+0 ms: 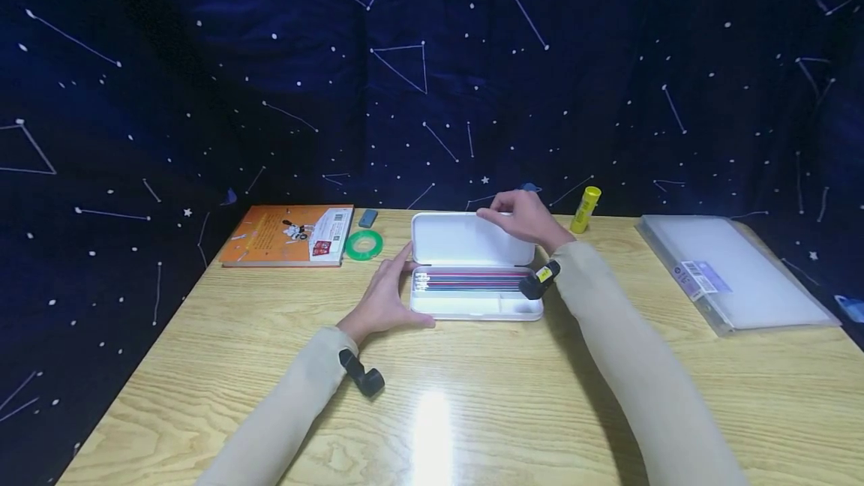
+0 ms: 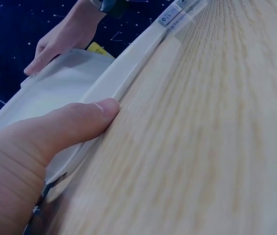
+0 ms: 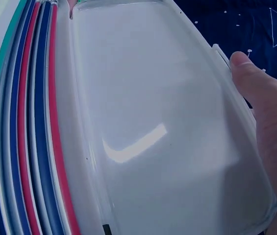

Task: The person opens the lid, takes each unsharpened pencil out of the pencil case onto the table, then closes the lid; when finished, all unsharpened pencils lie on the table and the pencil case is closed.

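The right hand point(image 1: 523, 217) curls its fingers point(image 3: 256, 93) over the raised lid's top edge, holding it upright. The left hand point(image 1: 385, 298), fingers straight, presses the pencil case point(image 1: 472, 306) at its 9 o'clock end, steadying it mid-bench point(image 1: 472, 411). Coloured pencils point(image 1: 466, 281) lie inside. A glue stick point(image 1: 585, 209) stands toward 1 o'clock.

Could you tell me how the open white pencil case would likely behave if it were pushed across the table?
The pencil case looks rigid and smooth, so it would probably slide easily on the glossy table. Its raised lid might swing, and the pencils could shift.
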`<state>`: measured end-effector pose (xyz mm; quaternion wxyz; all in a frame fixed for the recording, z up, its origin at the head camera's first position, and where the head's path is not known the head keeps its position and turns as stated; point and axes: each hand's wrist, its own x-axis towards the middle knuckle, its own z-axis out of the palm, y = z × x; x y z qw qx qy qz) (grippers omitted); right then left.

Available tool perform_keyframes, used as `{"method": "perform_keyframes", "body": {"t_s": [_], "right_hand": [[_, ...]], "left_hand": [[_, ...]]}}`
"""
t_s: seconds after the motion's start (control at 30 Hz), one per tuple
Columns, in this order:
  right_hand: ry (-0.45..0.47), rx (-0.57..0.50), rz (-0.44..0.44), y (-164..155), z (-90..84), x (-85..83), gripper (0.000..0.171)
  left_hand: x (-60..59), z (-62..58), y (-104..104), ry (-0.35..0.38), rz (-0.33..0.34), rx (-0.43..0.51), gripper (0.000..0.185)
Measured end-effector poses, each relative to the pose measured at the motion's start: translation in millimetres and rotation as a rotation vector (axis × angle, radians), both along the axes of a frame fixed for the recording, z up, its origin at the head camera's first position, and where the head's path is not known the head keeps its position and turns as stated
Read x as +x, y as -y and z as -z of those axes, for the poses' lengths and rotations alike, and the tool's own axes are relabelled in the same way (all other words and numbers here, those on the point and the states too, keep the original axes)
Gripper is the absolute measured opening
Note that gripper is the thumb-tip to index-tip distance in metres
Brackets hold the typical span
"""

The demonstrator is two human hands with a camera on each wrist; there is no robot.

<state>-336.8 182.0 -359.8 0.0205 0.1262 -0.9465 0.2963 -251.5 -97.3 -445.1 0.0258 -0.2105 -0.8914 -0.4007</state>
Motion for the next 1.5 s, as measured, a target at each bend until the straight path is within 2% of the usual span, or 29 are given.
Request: {"method": "perform_keyframes", "body": {"t_s": [0.13,0.23,0.33,0.5,0.6,0.67,0.73,0.9,0.97,1.07,1.13,1.33,1.5], "right_hand": [[-0.018,-0.004,0.007,-3.2,-1.7,4.7,0.036],[-0.078,-0.016,-0.005,-6.2,-2.8,11.4,0.032],[-0.217,-0.025,-0.029,-8.7,-2.9,20.4,0.027],[-0.537,-0.055,-0.04,-13.7,1.1,40.0,0.012],[-0.62,-0.088,-0.049,-17.8,7.1,53.0,0.008],[-0.606,-0.1,-0.068,-20.8,11.7,61.7,0.008],[-0.554,-0.1,-0.102,-24.3,16.9,69.3,0.007],[-0.295,-0.036,-0.176,-33.7,29.0,82.2,0.013],[-0.177,0.0,-0.196,-37.9,33.4,83.7,0.015],[-0.058,0.041,-0.212,-43.2,39.8,82.1,0.016],[-0.024,0.054,-0.215,-45.9,44.1,80.2,0.016],[0.001,0.091,-0.205,-48.6,53.5,77.6,0.021],[0.013,0.102,-0.186,-47.2,53.0,78.1,0.023]], "left_hand": [[0.8,-1.0,-2.8,0.008,0.004,-0.013,0.137],[0.9,-1.0,-4.3,0.017,0.005,-0.026,0.137],[0.8,-0.6,-4.6,0.028,-0.007,-0.031,0.137],[0.4,-0.7,-4.0,0.029,-0.009,-0.037,0.137],[0.2,-0.9,-3.4,0.025,-0.01,-0.044,0.137],[0.5,-1.2,-3.0,0.022,-0.011,-0.041,0.138],[0.6,-1.0,-2.5,0.024,-0.013,-0.043,0.137],[0.6,0.1,-1.4,0.022,-0.007,-0.041,0.136],[0.7,0.4,-1.5,0.022,-0.006,-0.042,0.137],[0.7,1.1,-2.3,0.022,-0.011,-0.044,0.137],[1.1,1.9,-2.5,0.026,-0.015,-0.044,0.137],[3.0,3.7,-2.0,0.024,-0.014,-0.037,0.136],[0.8,3.6,-1.9,0.001,-0.006,-0.037,0.136]]}}
